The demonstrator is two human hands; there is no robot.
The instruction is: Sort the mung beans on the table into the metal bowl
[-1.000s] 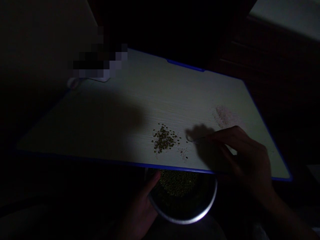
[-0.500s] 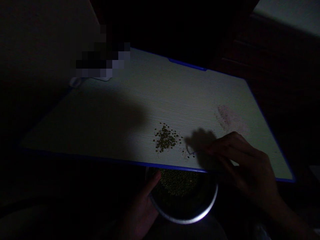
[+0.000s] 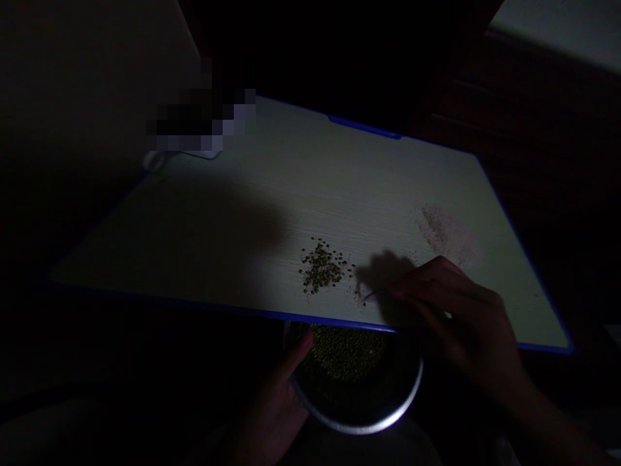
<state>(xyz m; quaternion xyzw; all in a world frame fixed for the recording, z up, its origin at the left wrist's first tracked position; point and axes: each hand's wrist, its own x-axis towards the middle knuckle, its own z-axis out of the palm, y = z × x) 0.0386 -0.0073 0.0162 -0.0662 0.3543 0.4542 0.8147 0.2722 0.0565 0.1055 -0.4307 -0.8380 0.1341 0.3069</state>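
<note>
My left hand grips the left side of a metal bowl, its thumb over the rim. Inside the bowl lie many small green beans, which look like mung beans; part of the bowl is hidden beneath the table edge. My right hand is closed in a pinch above the pale table, on a thin, dark purplish sliver whose kind I cannot make out. The sliver's tip is close to a few stray beans and pale grains. Left of it sits a small pile of green beans mixed with pale grains.
A heap of white grains, apparently rice, lies on the table's right part. A blurred-out device stands at its far left corner. Blue edging runs round the tabletop. The room is very dark.
My right hand has shifted slightly left, with the sliver's tip near the same stray grains. One of two stray beans near the tip no longer shows. My left hand and the bowl are still.
</note>
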